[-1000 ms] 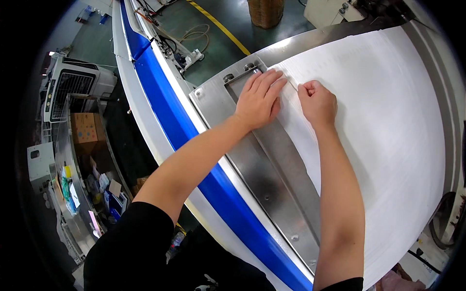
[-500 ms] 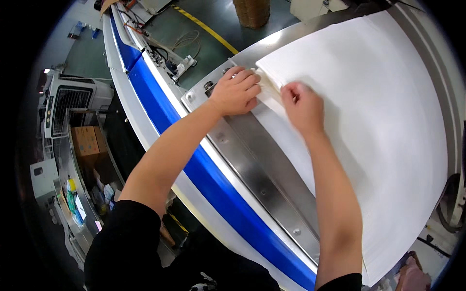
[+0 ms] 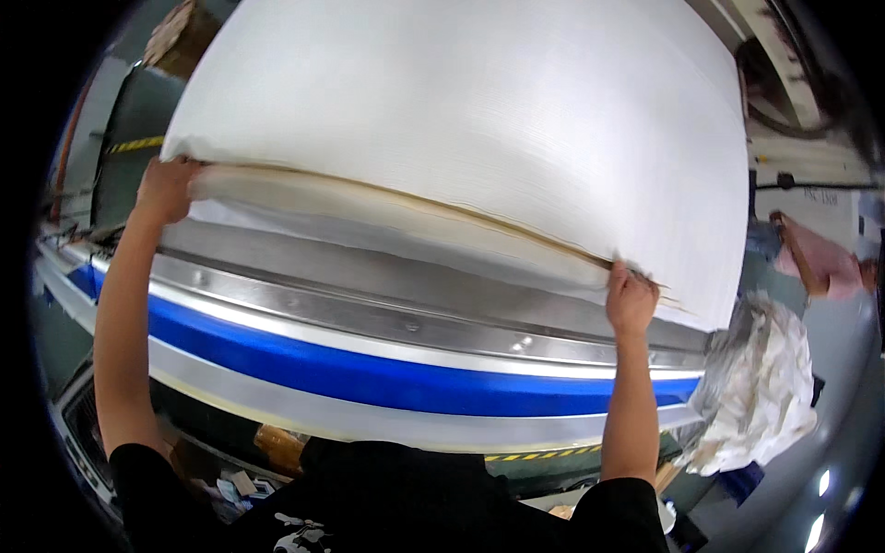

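Beyond shiny metal ledge [image 3: 406, 325], hands [image 3: 168, 191] [image 3: 632, 301] grip pale sheet [image 3: 387, 210] (long, thin).

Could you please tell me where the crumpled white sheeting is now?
In the head view, the crumpled white sheeting is at the right, beside the right end of the blue strip and beyond the person's right hand.

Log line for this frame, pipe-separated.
left hand: gripping tan-edged sheet, left | right hand: gripping same sheet, right | white sheeting: beyond | metal ledge: nearer wearer
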Demonstrator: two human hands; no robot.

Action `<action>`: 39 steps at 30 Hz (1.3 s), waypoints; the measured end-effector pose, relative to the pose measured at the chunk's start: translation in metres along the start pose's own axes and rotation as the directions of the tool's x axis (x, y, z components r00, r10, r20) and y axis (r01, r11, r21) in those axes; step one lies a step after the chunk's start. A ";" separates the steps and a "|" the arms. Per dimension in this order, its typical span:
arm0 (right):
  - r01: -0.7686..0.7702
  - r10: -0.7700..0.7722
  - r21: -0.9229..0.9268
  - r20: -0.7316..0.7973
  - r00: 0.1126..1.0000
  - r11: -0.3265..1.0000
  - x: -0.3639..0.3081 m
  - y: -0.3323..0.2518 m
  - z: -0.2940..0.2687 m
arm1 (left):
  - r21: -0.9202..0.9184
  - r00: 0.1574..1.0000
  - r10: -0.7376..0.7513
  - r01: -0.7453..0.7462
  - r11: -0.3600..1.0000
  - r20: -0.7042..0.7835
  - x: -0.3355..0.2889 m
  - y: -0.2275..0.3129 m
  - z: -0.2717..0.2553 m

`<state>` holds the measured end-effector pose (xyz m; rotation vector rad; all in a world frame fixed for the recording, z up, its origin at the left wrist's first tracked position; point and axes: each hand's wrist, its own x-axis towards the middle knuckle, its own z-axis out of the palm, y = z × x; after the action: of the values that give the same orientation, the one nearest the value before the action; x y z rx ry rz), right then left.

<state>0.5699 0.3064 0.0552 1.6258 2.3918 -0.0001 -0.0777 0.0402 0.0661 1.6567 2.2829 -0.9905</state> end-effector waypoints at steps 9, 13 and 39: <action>-0.239 0.241 -0.086 0.019 0.970 0.967 0.020 0.258 0.041 | 0.103 0.975 -0.034 0.058 0.993 -0.222 0.037 -0.051 0.090; -0.276 0.307 -0.172 0.188 0.933 0.946 0.028 0.339 0.037 | 0.017 0.968 -0.206 0.211 0.977 -0.142 0.049 -0.067 0.115; -0.106 0.148 -0.171 0.255 0.956 0.980 -0.077 0.485 -0.050 | 0.037 0.985 -0.151 0.148 0.988 0.088 -0.085 -0.023 -0.075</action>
<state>1.0299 0.4264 0.1868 1.5924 2.0315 -0.0081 -0.0475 0.0133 0.1739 1.4368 2.3717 -1.1120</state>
